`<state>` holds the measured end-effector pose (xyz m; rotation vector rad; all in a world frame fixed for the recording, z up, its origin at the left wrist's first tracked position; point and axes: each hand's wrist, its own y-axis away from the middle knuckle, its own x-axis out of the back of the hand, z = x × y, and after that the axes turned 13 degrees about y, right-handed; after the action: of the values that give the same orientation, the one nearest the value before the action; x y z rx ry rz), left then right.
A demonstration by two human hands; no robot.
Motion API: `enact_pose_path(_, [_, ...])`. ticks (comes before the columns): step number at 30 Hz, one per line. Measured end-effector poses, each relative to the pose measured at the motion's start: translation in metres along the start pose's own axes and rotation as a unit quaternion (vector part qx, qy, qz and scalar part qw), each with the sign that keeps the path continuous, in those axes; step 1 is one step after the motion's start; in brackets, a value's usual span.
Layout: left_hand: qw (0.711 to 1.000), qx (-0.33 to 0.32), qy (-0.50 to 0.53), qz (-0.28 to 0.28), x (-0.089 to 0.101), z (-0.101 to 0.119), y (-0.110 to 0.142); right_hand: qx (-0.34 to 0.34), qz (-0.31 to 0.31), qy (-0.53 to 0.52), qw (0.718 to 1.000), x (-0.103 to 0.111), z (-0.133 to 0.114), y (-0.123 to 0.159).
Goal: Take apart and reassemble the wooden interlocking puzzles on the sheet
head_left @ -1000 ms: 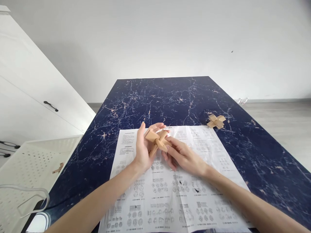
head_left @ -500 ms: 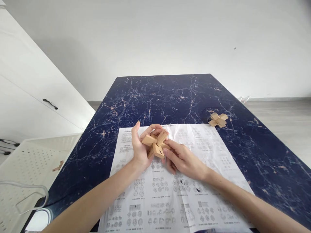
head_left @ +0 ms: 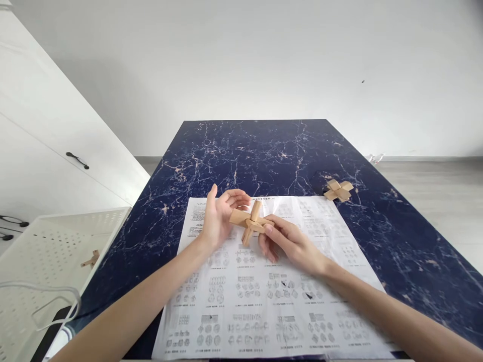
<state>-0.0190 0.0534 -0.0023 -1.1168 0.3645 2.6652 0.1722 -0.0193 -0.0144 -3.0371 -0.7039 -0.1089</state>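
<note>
Between my hands, above a printed paper sheet, is a wooden burr puzzle (head_left: 253, 221) of crossed, interlocked bars. My right hand (head_left: 289, 240) pinches one of its right-hand bars between thumb and fingers. On the other side, my left hand (head_left: 222, 213) is open, thumb raised and fingers curving behind the puzzle's left bar. Whether the left palm touches that bar I cannot tell. The printed sheet (head_left: 222, 322) lies creased under both forearms, covered in small diagrams of puzzles and text.
A second wooden burr puzzle (head_left: 338, 191) lies at the sheet's far right corner, on the dark blue marbled table (head_left: 241, 156). To the left stands a white perforated basket (head_left: 56, 261) with a small wooden piece (head_left: 90, 258) inside. A white cabinet (head_left: 56, 115) is beyond it.
The puzzle has been turned and shifted slightly right, out of the left hand's hold. My left fingers have loosened from it, while my right hand keeps its pinch.
</note>
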Motion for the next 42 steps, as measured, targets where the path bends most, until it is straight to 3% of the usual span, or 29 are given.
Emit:
enact_pose_path(6, [0.987, -0.023, -0.147, -0.065, 0.014, 0.013, -0.014, -0.024, 0.042, -0.040, 0.998, 0.009, 0.006, 0.002])
enact_pose_path(11, [0.970, -0.064, -0.219, -0.088, 0.023, 0.020, -0.017, -0.049, 0.080, 0.005, 0.996, 0.031, 0.009, 0.034])
enact_pose_path(16, [0.955, -0.089, -0.267, -0.091, 0.020, 0.023, -0.011, -0.096, 0.160, 0.039, 0.982, 0.061, 0.008, 0.085])
enact_pose_path(19, [0.952, -0.105, -0.276, -0.081, 0.015, 0.025, -0.009, -0.121, 0.239, 0.043, 0.962, 0.073, 0.006, 0.112])
enact_pose_path(24, [0.954, -0.138, -0.258, -0.062, 0.013, 0.026, -0.008, -0.144, 0.340, 0.012, 0.929, 0.085, 0.002, 0.131])
enact_pose_path(30, [0.946, -0.225, -0.234, -0.017, 0.012, 0.035, -0.012, -0.159, 0.365, -0.053, 0.916, 0.100, 0.001, 0.126])
enact_pose_path(34, [0.947, -0.271, -0.167, 0.045, 0.017, 0.058, -0.016, -0.153, 0.346, -0.048, 0.924, 0.106, 0.001, 0.125])
enact_pose_path(42, [0.947, -0.252, -0.093, 0.178, 0.052, 0.118, -0.014, -0.168, 0.344, -0.089, 0.920, 0.105, -0.006, 0.132])
